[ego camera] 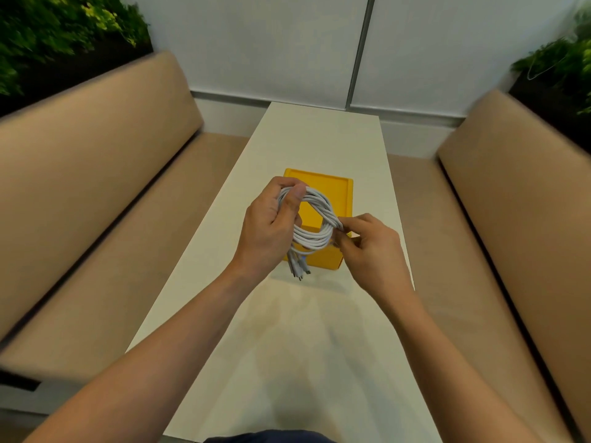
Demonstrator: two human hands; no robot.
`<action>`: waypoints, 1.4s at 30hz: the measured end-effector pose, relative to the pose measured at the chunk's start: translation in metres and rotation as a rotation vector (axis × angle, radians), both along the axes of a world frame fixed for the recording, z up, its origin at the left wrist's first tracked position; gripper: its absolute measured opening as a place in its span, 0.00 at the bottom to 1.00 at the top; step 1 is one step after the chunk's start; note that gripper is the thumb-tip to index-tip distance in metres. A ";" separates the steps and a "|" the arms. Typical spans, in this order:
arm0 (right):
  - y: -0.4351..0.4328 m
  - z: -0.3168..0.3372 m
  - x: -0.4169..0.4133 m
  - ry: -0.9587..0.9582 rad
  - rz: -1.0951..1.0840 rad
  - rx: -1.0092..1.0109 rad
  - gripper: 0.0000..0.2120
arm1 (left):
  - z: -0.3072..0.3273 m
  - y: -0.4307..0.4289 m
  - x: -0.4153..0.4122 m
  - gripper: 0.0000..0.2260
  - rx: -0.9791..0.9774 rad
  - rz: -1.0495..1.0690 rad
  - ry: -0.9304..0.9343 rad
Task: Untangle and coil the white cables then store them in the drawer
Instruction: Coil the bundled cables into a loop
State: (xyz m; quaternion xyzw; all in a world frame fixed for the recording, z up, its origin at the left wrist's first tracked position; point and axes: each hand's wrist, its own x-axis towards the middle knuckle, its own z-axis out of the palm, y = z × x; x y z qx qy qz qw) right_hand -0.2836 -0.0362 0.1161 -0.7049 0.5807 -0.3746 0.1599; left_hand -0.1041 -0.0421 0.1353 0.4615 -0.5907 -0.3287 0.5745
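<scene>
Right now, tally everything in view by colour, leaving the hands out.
White: 2, the cable coil and the table
Yellow: 1, the drawer
Beige: 2, the left bench and the right bench
Green: 2, the left plant and the right plant
Total: 7

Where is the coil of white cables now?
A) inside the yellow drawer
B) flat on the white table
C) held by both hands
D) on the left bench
C: the left hand grips one side of the white cable coil and the right hand pinches the other side, in front of the yellow drawer.
</scene>
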 end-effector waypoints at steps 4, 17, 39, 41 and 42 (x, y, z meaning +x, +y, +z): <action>0.000 0.002 0.000 -0.321 0.001 0.162 0.10 | 0.001 0.002 -0.005 0.09 -0.001 -0.005 0.003; 0.009 0.005 0.009 -0.862 0.045 0.227 0.11 | -0.006 0.003 0.002 0.11 0.039 -0.028 -0.141; 0.004 -0.006 -0.015 -0.303 0.167 0.263 0.08 | -0.012 -0.012 -0.001 0.08 -0.094 -0.053 -0.284; 0.005 -0.005 -0.015 -0.073 0.205 0.266 0.14 | -0.011 -0.013 -0.001 0.08 -0.122 -0.042 -0.320; 0.007 -0.001 -0.016 -0.031 0.238 0.304 0.22 | -0.010 -0.014 0.000 0.08 -0.132 -0.036 -0.336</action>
